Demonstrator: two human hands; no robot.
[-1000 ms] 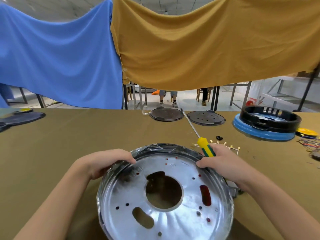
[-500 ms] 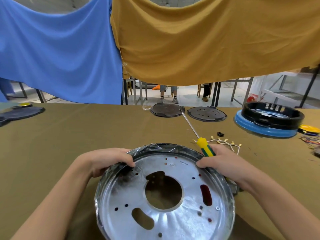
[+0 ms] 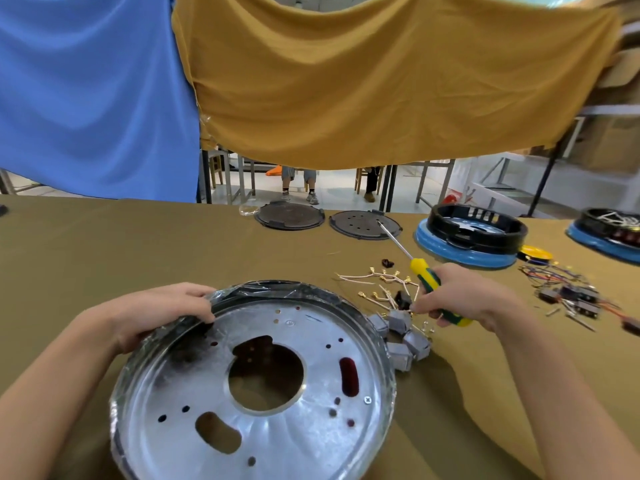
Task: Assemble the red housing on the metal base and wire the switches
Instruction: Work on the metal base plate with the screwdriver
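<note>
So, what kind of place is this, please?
Probably a small appliance assembly workshop: a cloth-covered workbench carries loose terminal wires, switches and half-built black housings, while the right hand holds a screwdriver.

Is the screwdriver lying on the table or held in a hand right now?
Held. The right hand grips the screwdriver by its yellow-green handle, its shaft slanting up off the table.

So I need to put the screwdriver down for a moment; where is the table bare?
Bare cloth lies left of the metal base, beyond the left hand, up to the dark discs. Right of the base, wires and grey blocks crowd it.
</note>
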